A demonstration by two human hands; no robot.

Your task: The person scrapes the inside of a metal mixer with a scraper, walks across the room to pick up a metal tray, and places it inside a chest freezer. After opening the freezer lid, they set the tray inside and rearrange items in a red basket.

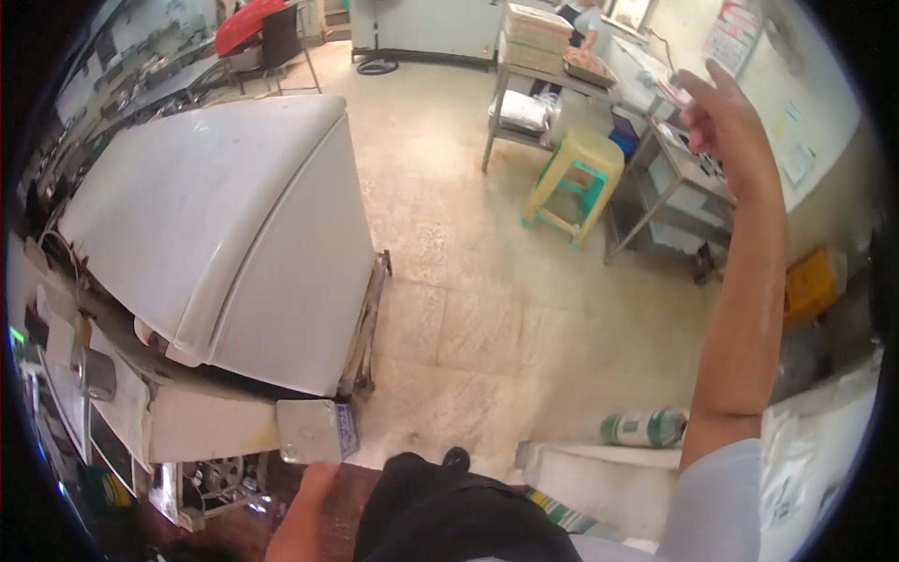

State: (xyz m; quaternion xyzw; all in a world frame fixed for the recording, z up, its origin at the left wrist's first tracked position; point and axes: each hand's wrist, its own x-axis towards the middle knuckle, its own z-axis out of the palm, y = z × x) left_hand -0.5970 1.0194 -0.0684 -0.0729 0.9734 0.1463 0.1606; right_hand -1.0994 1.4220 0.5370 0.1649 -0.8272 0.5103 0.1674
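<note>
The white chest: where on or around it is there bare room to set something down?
The chest's top looks bare, like the floor between it and the yellow stool. Crowded: behind the stool, with stacked boxes, and by the left hand, near a square container.

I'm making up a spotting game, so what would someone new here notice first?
Probably the big white box, filling much of the left side. Next, the person's right hand, raised at the upper right, and the yellow stool right of the middle. The left hand is low down, by a square container.
</note>
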